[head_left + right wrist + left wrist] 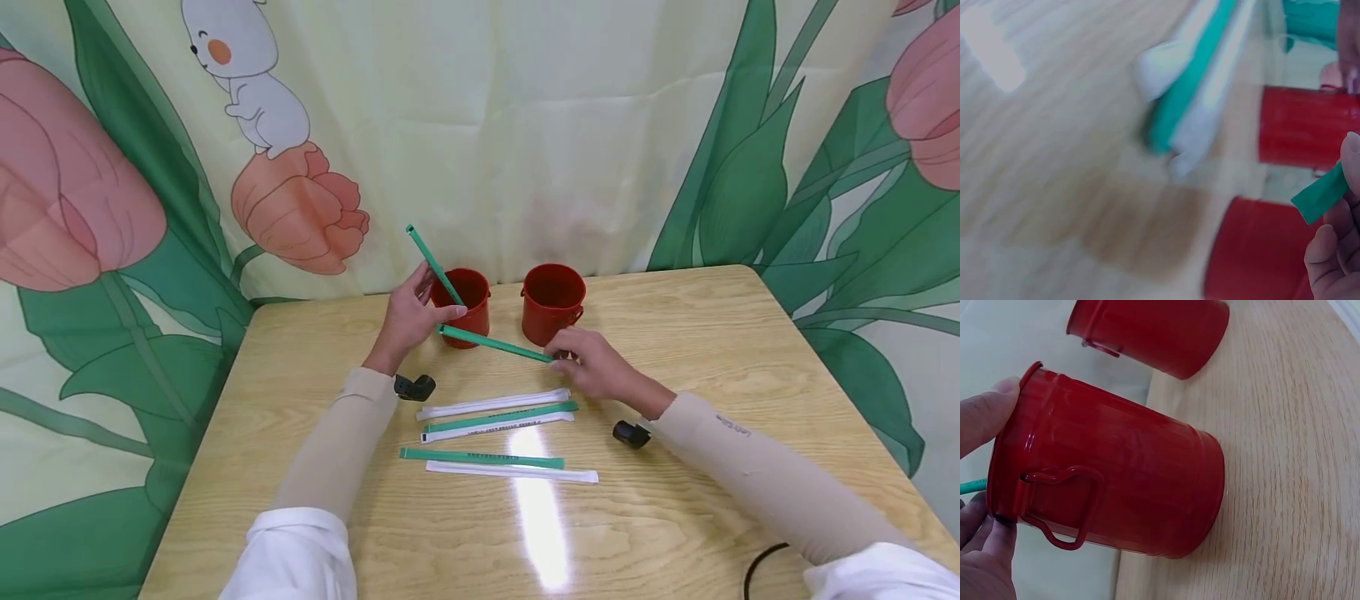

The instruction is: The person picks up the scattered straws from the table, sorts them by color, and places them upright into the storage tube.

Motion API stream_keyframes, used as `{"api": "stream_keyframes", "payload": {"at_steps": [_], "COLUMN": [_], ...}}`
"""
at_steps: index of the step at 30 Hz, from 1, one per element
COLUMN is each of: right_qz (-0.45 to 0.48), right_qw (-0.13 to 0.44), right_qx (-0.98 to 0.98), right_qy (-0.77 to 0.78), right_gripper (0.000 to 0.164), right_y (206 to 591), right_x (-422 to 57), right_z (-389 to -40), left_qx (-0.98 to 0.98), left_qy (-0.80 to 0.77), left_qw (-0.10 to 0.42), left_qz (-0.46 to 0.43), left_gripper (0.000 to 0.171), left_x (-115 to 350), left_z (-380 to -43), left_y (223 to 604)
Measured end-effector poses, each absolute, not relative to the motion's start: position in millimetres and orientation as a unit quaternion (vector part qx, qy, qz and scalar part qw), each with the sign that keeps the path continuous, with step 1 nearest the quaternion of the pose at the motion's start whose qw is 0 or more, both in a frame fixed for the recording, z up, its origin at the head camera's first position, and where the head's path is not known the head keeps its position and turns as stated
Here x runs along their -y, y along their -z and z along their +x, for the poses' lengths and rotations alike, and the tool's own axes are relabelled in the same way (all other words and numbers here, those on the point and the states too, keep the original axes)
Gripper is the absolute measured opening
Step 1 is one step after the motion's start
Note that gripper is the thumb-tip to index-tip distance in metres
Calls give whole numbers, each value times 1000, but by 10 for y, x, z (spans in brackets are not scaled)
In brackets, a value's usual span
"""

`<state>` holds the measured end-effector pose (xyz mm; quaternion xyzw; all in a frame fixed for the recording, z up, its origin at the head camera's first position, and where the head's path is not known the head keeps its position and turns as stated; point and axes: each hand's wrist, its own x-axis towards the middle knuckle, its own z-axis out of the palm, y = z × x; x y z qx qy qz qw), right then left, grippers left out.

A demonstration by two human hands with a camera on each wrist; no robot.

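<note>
My left hand [411, 315] grips the rim of the left red bucket [476, 321], thumb on one side and fingers on the other. A green paper-wrapped straw [429, 254] leans in that bucket, its upper end sticking out past the rim. In the left wrist view the bucket [1122, 462] stands on the table with its small handle hanging down the side. My right hand [598, 365] pinches one end of another green wrapped straw [495, 342], whose far end points left, overlapping the front of the left bucket. The right wrist view shows the straw's short end [1321, 197] between thumb and fingers.
A second red bucket [551, 321] stands to the right, just beyond my right hand. Several white and green wrapped straws [480, 457] lie crosswise on the wooden table [645, 517]. A printed curtain [450, 125] hangs behind the table's back edge. A dark cable [757, 562] shows at lower right.
</note>
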<state>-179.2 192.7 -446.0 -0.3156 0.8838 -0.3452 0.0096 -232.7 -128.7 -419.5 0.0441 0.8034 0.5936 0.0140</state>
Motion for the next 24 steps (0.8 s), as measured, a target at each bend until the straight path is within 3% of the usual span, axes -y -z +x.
{"api": "stream_keyframes", "payload": {"at_steps": [7, 24], "right_qz": [-333, -325], "right_qw": [-31, -65], "right_qx": [-864, -855], "right_qy": [375, 399], "right_gripper": [13, 4], "right_y": [4248, 3818], "right_x": [-1662, -1135], "right_z": [-1838, -2174], "left_qx": [-800, -806], "left_qy": [-597, -589], "left_qw": [10, 9], "left_qz": [60, 57], "left_gripper": [97, 94], "left_x": [1305, 1295], "left_z": [-2339, -2318], "left_y": [4212, 4201]}}
